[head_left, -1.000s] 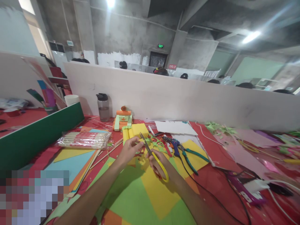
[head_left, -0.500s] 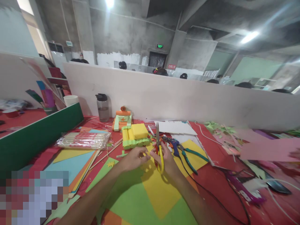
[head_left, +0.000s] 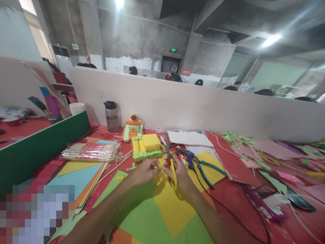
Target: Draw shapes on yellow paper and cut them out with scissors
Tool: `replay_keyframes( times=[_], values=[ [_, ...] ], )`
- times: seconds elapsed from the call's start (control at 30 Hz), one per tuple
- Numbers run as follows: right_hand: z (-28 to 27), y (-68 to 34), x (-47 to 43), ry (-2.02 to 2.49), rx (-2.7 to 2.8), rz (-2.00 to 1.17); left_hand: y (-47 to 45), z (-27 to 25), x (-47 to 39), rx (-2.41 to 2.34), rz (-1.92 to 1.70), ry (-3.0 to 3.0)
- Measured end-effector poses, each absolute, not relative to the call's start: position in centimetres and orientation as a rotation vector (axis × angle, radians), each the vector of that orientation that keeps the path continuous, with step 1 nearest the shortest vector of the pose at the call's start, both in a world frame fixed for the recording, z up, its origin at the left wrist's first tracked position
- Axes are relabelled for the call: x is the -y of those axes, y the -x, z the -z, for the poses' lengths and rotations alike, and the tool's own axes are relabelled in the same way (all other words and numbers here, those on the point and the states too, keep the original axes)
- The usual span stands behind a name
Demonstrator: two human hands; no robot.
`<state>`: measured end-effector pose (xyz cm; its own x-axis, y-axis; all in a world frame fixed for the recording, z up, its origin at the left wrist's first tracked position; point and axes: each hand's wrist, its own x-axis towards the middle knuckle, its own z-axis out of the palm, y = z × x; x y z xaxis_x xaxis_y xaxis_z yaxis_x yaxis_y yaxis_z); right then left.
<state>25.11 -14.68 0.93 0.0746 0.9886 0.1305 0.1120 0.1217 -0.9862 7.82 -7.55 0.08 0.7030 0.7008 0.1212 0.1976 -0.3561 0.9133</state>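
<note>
My right hand (head_left: 180, 172) is closed round a pair of scissors (head_left: 173, 173) with yellow handles, their blades pointing away from me. To its left, my left hand (head_left: 145, 172) has its fingers pinched; whatever they hold is too small to make out. The two hands' fingertips nearly meet over a yellow paper sheet (head_left: 172, 213), which lies on a green sheet (head_left: 138, 213). Just beyond my hands sits a yellow and green paper model (head_left: 146, 147). A small yellow paper star (head_left: 120, 177) lies left of my left hand.
An orange and green paper model (head_left: 132, 129) and a bottle (head_left: 111, 117) stand by the white partition (head_left: 177, 101). Wrapped sticks (head_left: 90, 151) lie left. Right of my hands are a blue glue gun (head_left: 189, 157), green-handled pliers (head_left: 209, 166) and a power strip (head_left: 265, 205).
The scissors' blades have tilted a little to the left in my right hand. My left hand has barely moved. At the far right, a large pink sheet has moved away, baring scraps beneath.
</note>
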Motion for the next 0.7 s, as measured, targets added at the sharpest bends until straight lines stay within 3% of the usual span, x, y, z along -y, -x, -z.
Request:
replay_keyframes(
  times=[0.7],
  values=[
    [-0.57,-25.16,14.73,1.228,1.340,-1.070,-8.05,-0.15,7.79,-0.754,-0.684,-1.862]
  ],
)
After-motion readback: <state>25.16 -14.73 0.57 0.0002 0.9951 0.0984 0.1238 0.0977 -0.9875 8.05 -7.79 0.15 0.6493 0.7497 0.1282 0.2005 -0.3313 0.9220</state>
